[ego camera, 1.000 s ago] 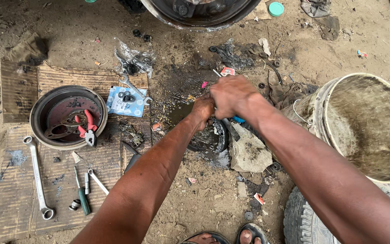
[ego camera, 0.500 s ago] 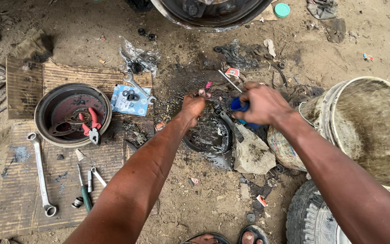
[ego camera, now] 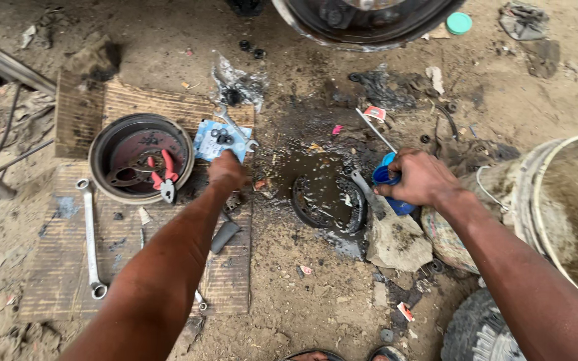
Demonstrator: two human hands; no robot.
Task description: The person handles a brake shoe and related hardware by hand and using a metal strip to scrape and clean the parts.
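L. hand [ego camera: 227, 171] is set, fingers curled, on the blue parts packet [ego camera: 217, 140] lying on the cardboard mat [ego camera: 68, 267]; actual grasp cannot be told. R. hand [ego camera: 421, 178] is closed round a blue can [ego camera: 389, 184] w/ thin straw. Step judged: small part being fetched; a firm pinch is needed next.

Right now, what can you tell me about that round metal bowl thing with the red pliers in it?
The round drum looks like dark, rusty metal with a thick grey rim and a reddish inside. It lies open side up on the brown cardboard sheet. Inside it rest red-handled pliers and a flat, dark metal piece. A long silver wrench lies just beside its lower left edge. No hand touches it; the left hand is off to its right.
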